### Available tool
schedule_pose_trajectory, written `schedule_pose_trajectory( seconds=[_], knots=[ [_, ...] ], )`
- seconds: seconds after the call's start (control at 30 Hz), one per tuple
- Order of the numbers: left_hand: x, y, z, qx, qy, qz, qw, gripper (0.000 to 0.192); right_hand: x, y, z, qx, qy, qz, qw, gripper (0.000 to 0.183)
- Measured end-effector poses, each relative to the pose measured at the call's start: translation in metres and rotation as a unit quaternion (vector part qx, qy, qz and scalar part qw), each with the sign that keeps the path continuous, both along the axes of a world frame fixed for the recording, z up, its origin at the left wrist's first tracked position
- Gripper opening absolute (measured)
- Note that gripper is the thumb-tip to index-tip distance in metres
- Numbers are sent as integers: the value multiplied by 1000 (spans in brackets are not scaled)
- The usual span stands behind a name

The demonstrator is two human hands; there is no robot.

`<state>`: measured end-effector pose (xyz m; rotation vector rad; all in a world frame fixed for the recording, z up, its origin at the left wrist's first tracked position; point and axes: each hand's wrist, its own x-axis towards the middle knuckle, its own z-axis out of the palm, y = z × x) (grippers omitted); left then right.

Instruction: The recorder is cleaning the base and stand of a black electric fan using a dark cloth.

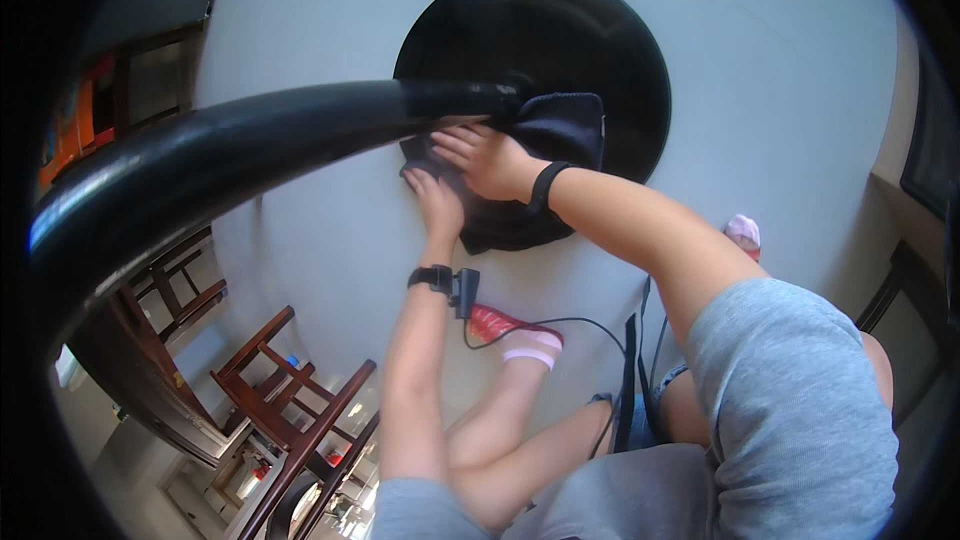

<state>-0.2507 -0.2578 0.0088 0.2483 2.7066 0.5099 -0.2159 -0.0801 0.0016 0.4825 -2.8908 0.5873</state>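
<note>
A thick black pole (300, 120) runs from the left rim to a round black base (525, 30) lying on the pale floor. A dark cloth (562, 124) is spread over the near part of the base and beside the pole's foot. My right hand (487, 161) presses on this cloth just below the pole, its fingers pointing left. Nearer and a little to the left, my left hand (436, 202) rests on the cloth's left edge with its fingertips on the fabric. The palms' undersides are hidden, and whether either hand pinches the cloth does not show.
Dark wooden chairs (262, 382) stand at the lower left beside a wooden table (150, 367). My foot in a red shoe (499, 322) is below my hands. A black cable (585, 320) runs from a device (465, 292) at my left wrist. Dark-framed furniture lines the right rim.
</note>
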Motion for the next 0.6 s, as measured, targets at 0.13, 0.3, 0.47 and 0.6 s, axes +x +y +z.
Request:
schedule_pose_trajectory(
  seconds=[0.13,0.3,0.47,0.6],
  knots=[
    [-16,-4,26,-5,-128,-67,989,78,22,11,-3,-8,3,-10,1000,54],
    [-29,-8,39,-11,-236,-42,971,84,54,14,0,-76,-3,-23,997,54],
    [14,-3,20,139,-223,46,964,83,103,13,4,-54,-56,-40,996,52],
    [19,-24,15,291,-255,113,915,78,75,-12,20,-39,-120,36,991,48]
  ],
)
